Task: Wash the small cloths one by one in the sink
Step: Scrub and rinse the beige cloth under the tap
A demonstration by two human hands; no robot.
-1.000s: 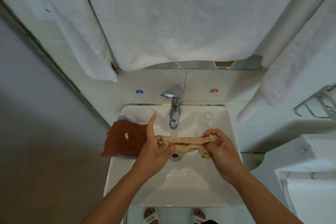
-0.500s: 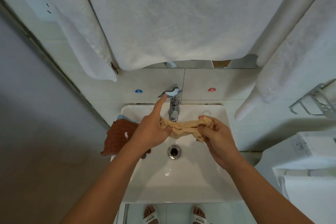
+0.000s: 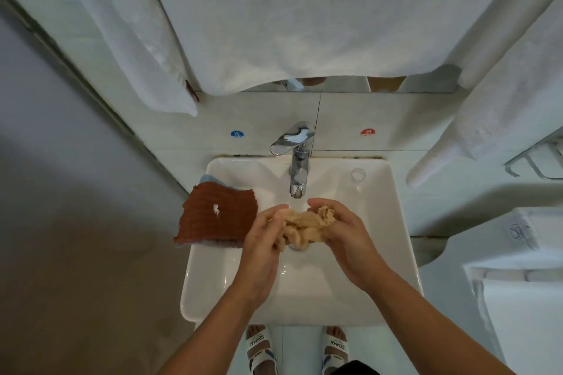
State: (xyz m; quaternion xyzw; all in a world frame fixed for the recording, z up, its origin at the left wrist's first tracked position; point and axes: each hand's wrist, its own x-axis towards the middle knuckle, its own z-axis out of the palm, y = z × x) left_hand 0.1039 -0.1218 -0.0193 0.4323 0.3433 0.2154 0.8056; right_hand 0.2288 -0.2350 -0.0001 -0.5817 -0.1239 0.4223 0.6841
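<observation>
Beige cloth [image 3: 306,227] | bunched between both hands | over sink [image 3: 393,207] drain

We read "SENMA" on the strap of each sandal [image 3: 258,344]. The blue sticker [image 3: 237,134] seems to say "COLD"; the red sticker [image 3: 367,132] is too blurred to read.

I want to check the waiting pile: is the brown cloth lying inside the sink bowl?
No, the brown cloth lies on the left rim of the sink, hanging partly over its outer edge.
</observation>
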